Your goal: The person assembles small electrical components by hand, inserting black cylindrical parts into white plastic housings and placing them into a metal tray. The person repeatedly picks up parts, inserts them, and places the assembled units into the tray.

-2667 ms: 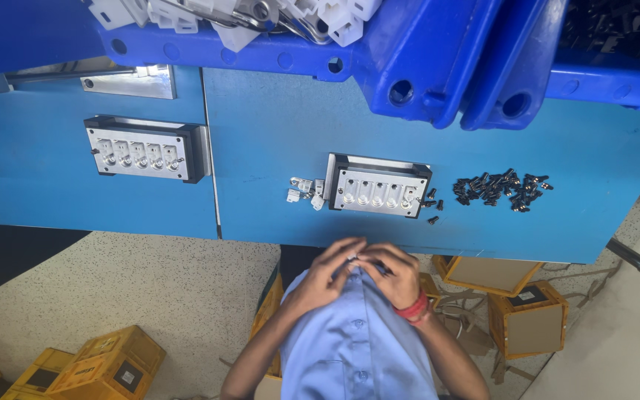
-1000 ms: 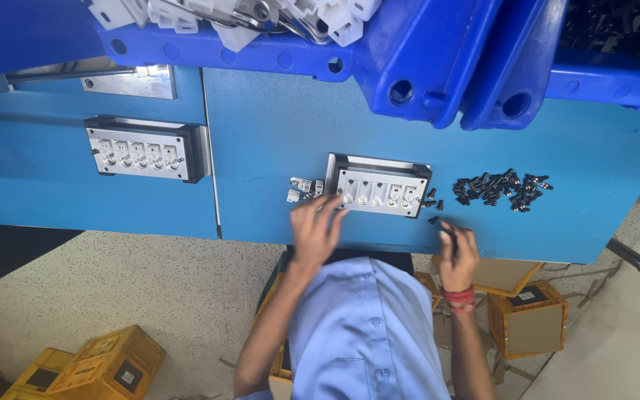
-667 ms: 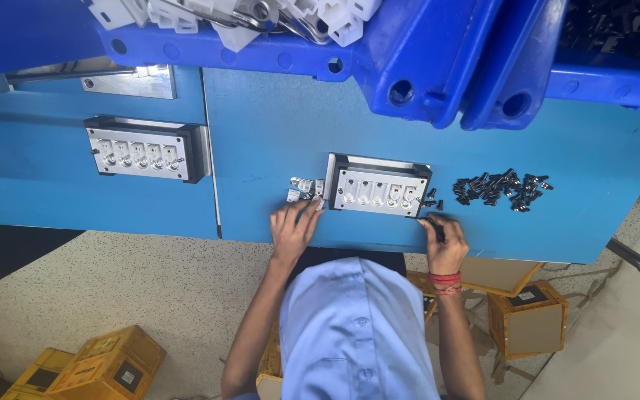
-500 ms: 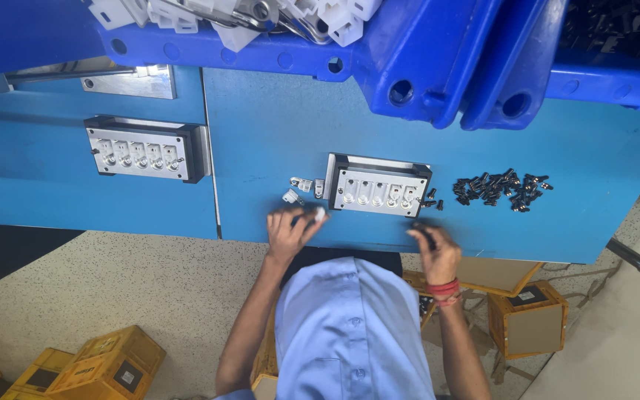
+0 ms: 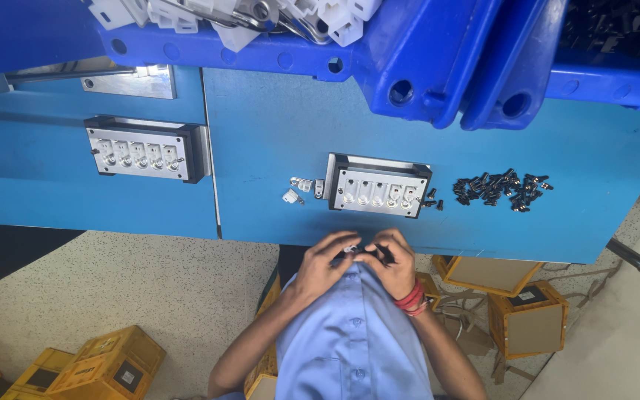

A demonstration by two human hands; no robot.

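Observation:
My left hand [image 5: 325,261] and my right hand [image 5: 392,259], which wears a red wristband, meet at the blue table's front edge [image 5: 483,248] in front of my blue shirt. The left fingers pinch a small white part [image 5: 350,250]. The right fingers pinch a small dark piece, mostly hidden. Just beyond the hands sits a metal fixture block [image 5: 376,192] with a row of sockets. A few small white and metal parts [image 5: 297,190] lie to its left. A pile of black screws [image 5: 501,190] lies to its right.
A second fixture block [image 5: 142,152] sits on the table's left section. Blue bins [image 5: 409,52] overhang the far side, one holding white plastic parts [image 5: 246,11]. Yellow boxes [image 5: 105,363] and brown cartons [image 5: 535,318] stand on the floor.
The left hand was at the white parts beside the fixture and the right hand near the black screws. Both have drawn back and come together at the table edge.

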